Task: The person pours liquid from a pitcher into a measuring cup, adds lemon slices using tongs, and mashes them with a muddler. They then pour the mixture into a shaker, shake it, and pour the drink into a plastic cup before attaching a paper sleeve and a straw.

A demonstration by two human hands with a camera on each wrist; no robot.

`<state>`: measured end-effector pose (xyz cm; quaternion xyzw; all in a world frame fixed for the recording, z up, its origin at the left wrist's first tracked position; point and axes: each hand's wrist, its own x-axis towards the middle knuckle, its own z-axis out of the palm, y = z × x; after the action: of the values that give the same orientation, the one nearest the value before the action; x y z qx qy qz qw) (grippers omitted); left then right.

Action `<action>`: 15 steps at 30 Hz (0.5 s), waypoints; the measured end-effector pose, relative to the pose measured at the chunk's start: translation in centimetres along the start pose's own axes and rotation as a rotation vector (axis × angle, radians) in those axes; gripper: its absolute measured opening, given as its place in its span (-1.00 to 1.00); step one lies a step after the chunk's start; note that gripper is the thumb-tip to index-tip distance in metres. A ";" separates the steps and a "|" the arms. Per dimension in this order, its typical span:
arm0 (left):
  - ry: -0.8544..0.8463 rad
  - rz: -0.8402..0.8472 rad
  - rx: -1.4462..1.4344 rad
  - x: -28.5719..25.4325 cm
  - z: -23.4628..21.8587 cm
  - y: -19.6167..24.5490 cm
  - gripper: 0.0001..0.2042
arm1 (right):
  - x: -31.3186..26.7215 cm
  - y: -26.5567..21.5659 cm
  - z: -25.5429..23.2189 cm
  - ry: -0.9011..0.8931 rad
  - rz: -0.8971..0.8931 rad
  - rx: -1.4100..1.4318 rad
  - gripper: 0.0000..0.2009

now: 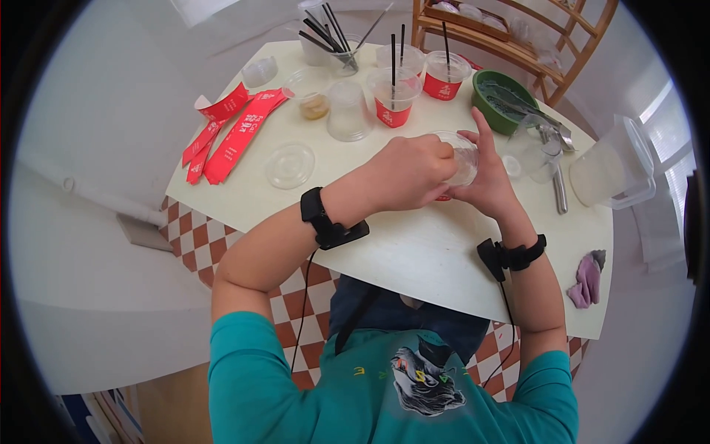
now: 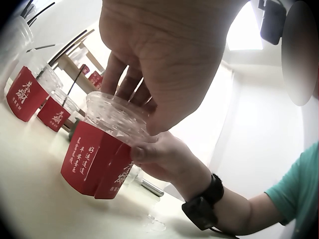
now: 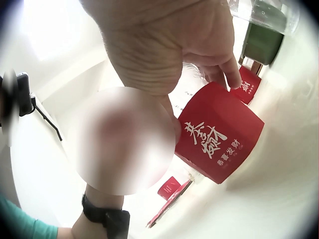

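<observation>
A clear plastic cup in a red paper sleeve (image 2: 94,159) stands near the middle of the table, between both hands. On its top sits a clear plastic lid (image 2: 112,107). My left hand (image 1: 410,174) is over the lid, its curled fingers and thumb gripping the rim. From the other side my right hand (image 1: 492,181) holds the cup just below the rim. Its thumb lies against the near side, and its index finger points up in the head view. White characters show on the sleeve in the right wrist view. The left hand partly hides the cup from above.
Behind stand red-sleeved cups (image 1: 393,111) with black straws, an upturned clear cup (image 1: 350,115) and a straw holder (image 1: 345,63). Flat red sleeves (image 1: 242,140) and a loose lid (image 1: 290,165) lie left. Rightward are a green basin (image 1: 484,111), a clear pitcher (image 1: 610,166) and a cloth (image 1: 586,283).
</observation>
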<state>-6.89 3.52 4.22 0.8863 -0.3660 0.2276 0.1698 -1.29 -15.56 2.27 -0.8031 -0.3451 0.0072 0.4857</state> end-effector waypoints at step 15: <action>0.302 0.050 0.259 0.1 -0.3 -1.1 -0.88 | 0.2 0.7 0.1 -0.030 0.054 0.083 0.26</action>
<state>-6.06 4.34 4.35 0.8470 -0.3261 0.4074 0.1018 -0.81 -15.59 1.78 -0.7909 -0.3302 0.0468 0.5131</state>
